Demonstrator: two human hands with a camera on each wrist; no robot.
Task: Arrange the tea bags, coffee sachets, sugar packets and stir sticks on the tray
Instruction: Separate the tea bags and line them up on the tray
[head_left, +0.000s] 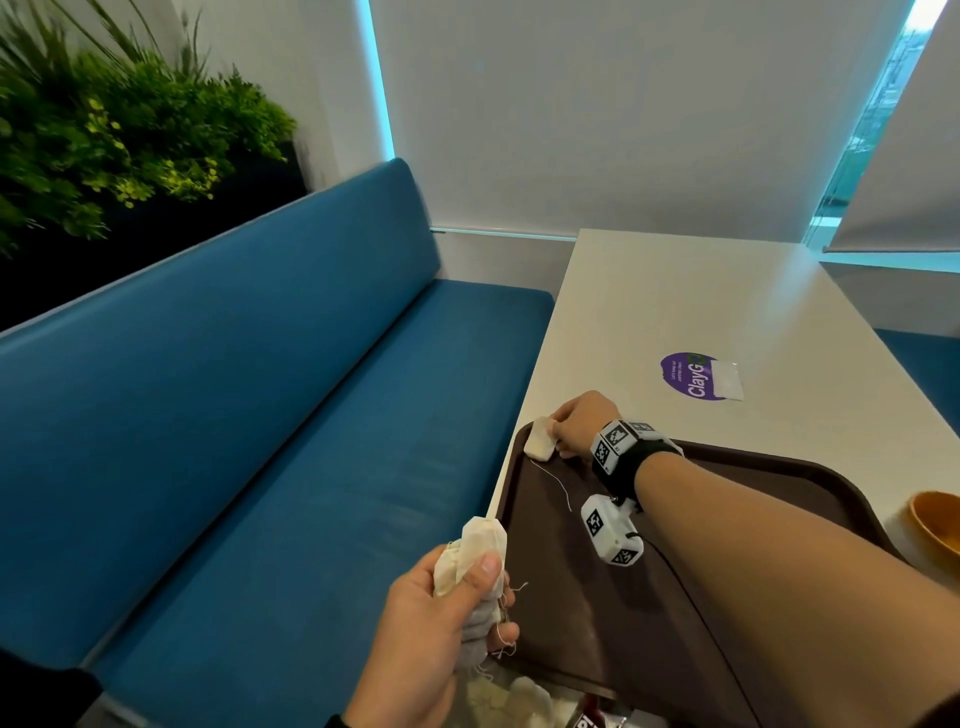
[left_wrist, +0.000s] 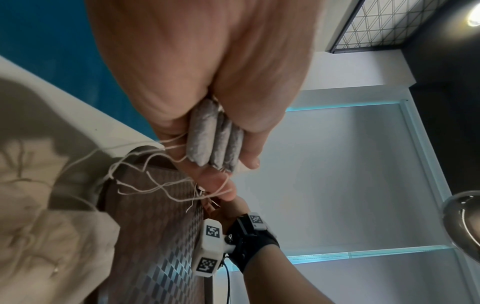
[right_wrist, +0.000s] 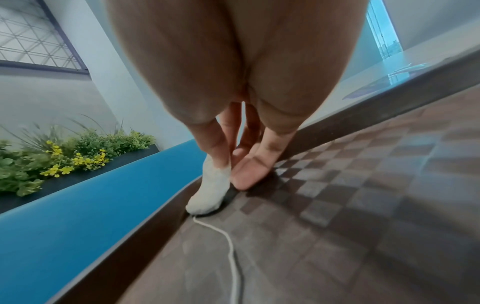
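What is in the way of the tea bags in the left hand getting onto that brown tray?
Nothing visible. The left hand grips the tea bags beside the tray, whose near surface is bare. The right hand holds one tea bag at the far corner.

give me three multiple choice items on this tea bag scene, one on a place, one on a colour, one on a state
1. Where does the single tea bag lie?
A. in the tray's far left corner
B. on the purple sticker
C. on the bench

2. What colour is the tray?
A. white
B. dark brown
C. blue

3. What is the left hand doing?
A. resting flat and empty
B. pressing on the table
C. gripping a bundle of tea bags

Answers:
1. A: the head view shows it against the tray's far left rim, with the right hand touching it.
2. B: the tray surface is dark brown in the head and both wrist views.
3. C: the left wrist view shows the fingers curled round several bags with strings hanging loose.
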